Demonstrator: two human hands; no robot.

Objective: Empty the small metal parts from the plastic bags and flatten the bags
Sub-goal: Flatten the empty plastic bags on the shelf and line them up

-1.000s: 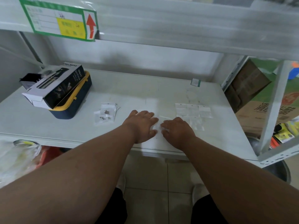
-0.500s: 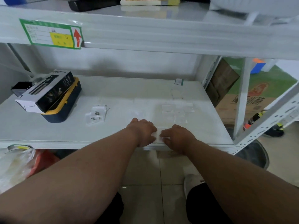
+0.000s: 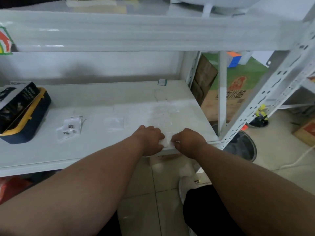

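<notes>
Two hands at the front lip of the white shelf point(image 3: 105, 150), toward 5 o'clock of its top. Left hand point(image 3: 149, 139) and right hand point(image 3: 188, 142) both curl their fingers onto one small clear bag point(image 3: 166, 142), which shows as a pale patch between them; each grip appears to pinch an edge of it, though blur hides the fingertips.

Item: flattened bags point(image 3: 163, 114), a faint glossy patch at 12 o'clock of the hands, lying flat.
Item: one loose empty bag point(image 3: 115, 122) at 10 o'clock of the hands, apart from the rest.
Item: unemptied bags point(image 3: 69, 127) with small dark metal parts inside, well to 9 o'clock.
Item: blue and yellow case point(image 3: 29, 120) with a printed box point(image 3: 15, 103) on top, far left.

Risk, judged: the held bag sits right at the shelf edge, so a careless slide could send it, or any part left inside, to the tiled floor. Clear film on a white top is easily overlooked, and loose parts may roll.
</notes>
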